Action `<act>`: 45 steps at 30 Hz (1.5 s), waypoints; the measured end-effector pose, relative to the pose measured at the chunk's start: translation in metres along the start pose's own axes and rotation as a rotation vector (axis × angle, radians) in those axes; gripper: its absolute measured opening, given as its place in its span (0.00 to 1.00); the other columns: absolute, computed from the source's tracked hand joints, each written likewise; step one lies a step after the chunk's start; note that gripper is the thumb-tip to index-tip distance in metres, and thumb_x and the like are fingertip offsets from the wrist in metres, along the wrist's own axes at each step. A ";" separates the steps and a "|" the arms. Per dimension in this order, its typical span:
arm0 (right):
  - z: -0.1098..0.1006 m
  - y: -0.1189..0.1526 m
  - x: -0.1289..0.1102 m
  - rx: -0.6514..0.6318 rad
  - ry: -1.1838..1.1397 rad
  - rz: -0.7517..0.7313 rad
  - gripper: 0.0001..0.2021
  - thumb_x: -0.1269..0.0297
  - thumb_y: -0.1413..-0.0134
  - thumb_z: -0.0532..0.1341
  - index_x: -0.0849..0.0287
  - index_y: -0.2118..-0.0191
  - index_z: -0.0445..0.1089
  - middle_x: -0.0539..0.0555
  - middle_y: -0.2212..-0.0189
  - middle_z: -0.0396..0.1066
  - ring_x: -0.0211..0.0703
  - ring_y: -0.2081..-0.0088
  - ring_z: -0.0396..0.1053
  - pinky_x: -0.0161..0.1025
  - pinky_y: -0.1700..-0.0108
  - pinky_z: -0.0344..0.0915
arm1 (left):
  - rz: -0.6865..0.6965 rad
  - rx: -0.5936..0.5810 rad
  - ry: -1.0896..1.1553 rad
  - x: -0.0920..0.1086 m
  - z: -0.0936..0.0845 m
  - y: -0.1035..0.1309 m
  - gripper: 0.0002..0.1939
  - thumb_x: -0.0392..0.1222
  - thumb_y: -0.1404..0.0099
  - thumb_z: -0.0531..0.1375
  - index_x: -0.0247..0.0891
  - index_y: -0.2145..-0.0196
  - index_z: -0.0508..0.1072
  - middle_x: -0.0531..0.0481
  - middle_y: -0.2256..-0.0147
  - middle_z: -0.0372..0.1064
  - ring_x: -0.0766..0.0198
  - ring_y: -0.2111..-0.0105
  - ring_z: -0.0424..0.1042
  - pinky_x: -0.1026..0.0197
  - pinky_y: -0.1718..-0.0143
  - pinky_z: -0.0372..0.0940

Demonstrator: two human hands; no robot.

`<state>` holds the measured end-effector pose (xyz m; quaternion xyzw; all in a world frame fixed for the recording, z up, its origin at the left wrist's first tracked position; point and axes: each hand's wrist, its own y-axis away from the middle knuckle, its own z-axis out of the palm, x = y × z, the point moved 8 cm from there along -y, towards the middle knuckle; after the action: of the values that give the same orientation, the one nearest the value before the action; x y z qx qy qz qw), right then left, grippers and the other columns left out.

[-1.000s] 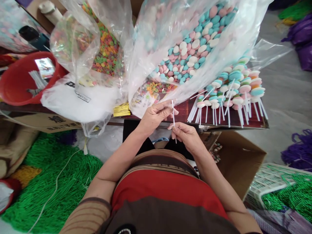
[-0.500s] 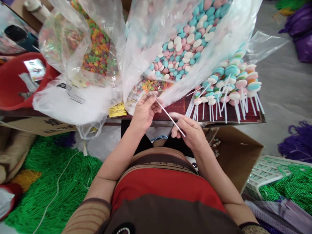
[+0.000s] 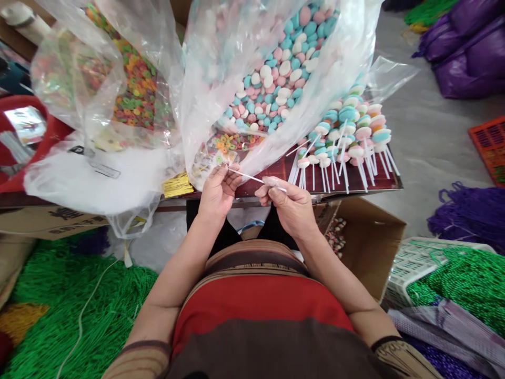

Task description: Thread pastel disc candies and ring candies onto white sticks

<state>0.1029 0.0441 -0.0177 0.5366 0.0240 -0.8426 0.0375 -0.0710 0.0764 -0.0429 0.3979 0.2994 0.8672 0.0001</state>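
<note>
Head view: the left hand (image 3: 220, 188) and right hand (image 3: 287, 201) both grasp one thin white stick (image 3: 251, 177), each in a fingertip grip, at the near edge of a dark red worktop (image 3: 276, 170). Beyond lie open bags of ring candies (image 3: 136, 84) and pastel candies (image 3: 276, 79); to the right, candy skewers (image 3: 347, 137).

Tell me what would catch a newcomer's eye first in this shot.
Probably the big clear bag of pink, blue and white candies at the top centre of the view, with the pile of candy sticks to its right on the dark red table. Next, the two hands in the middle, left and right, with a thin white stick between them, and the vivid green heap at lower left.
</note>
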 end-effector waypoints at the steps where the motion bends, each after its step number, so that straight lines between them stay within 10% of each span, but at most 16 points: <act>1: -0.001 0.000 -0.002 0.007 0.033 -0.024 0.16 0.49 0.43 0.73 0.51 0.54 0.85 0.51 0.66 0.84 0.38 0.71 0.75 0.41 0.65 0.77 | -0.013 0.002 -0.002 -0.002 0.000 0.002 0.12 0.31 0.28 0.60 0.36 0.70 0.74 0.53 0.74 0.78 0.73 0.76 0.77 0.74 0.71 0.72; 7: -0.002 0.003 -0.037 0.054 0.460 -0.383 0.07 0.58 0.36 0.68 0.50 0.58 0.85 0.54 0.60 0.85 0.45 0.60 0.81 0.45 0.55 0.78 | -0.143 -0.192 -0.117 -0.032 0.016 0.026 0.09 0.38 0.30 0.64 0.36 0.70 0.73 0.52 0.75 0.78 0.70 0.76 0.78 0.72 0.74 0.72; 12: -0.030 0.005 -0.055 0.222 0.340 -0.433 0.08 0.55 0.34 0.68 0.51 0.61 0.82 0.50 0.69 0.83 0.43 0.65 0.81 0.43 0.58 0.78 | -0.337 -0.506 -0.469 -0.066 0.027 0.044 0.21 0.57 0.35 0.67 0.34 0.59 0.75 0.48 0.73 0.78 0.66 0.79 0.75 0.68 0.83 0.63; 16: -0.052 0.003 -0.047 0.319 0.254 -0.249 0.15 0.49 0.36 0.68 0.54 0.54 0.82 0.42 0.85 0.65 0.32 0.85 0.58 0.32 0.82 0.58 | 0.008 -0.482 -0.780 -0.029 0.035 0.021 0.19 0.54 0.33 0.66 0.38 0.52 0.76 0.52 0.70 0.78 0.70 0.78 0.70 0.69 0.80 0.58; 23: -0.046 0.006 -0.014 0.218 0.281 0.058 0.16 0.54 0.37 0.65 0.58 0.50 0.81 0.44 0.80 0.66 0.31 0.81 0.55 0.32 0.80 0.51 | 0.776 -0.367 -1.138 0.058 0.111 -0.048 0.09 0.33 0.35 0.62 0.43 0.69 0.81 0.47 0.61 0.80 0.53 0.52 0.76 0.57 0.44 0.66; 29: -0.050 0.010 -0.003 0.223 0.281 0.111 0.17 0.54 0.38 0.65 0.59 0.50 0.81 0.43 0.82 0.63 0.31 0.82 0.54 0.33 0.79 0.49 | 0.776 -0.335 -1.703 0.046 0.147 -0.117 0.12 0.33 0.31 0.57 0.38 0.65 0.82 0.40 0.59 0.80 0.48 0.51 0.75 0.52 0.45 0.63; 35: -0.057 0.011 0.000 0.242 0.278 0.126 0.18 0.53 0.37 0.65 0.59 0.49 0.81 0.43 0.81 0.63 0.31 0.81 0.54 0.33 0.78 0.50 | 0.740 -0.343 -2.081 0.022 0.150 -0.121 0.15 0.38 0.29 0.58 0.34 0.51 0.82 0.33 0.50 0.79 0.43 0.48 0.75 0.49 0.49 0.65; 45: -0.072 0.021 0.009 0.300 0.278 0.135 0.18 0.52 0.37 0.66 0.59 0.49 0.81 0.44 0.80 0.64 0.32 0.80 0.54 0.33 0.78 0.50 | 0.821 -0.305 -1.694 0.039 0.152 -0.110 0.11 0.37 0.29 0.59 0.36 0.54 0.80 0.40 0.52 0.79 0.51 0.50 0.74 0.54 0.45 0.64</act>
<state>0.1658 0.0286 -0.0558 0.6478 -0.1330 -0.7500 0.0099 -0.0190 0.2544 0.0034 0.9636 -0.0798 0.2528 -0.0356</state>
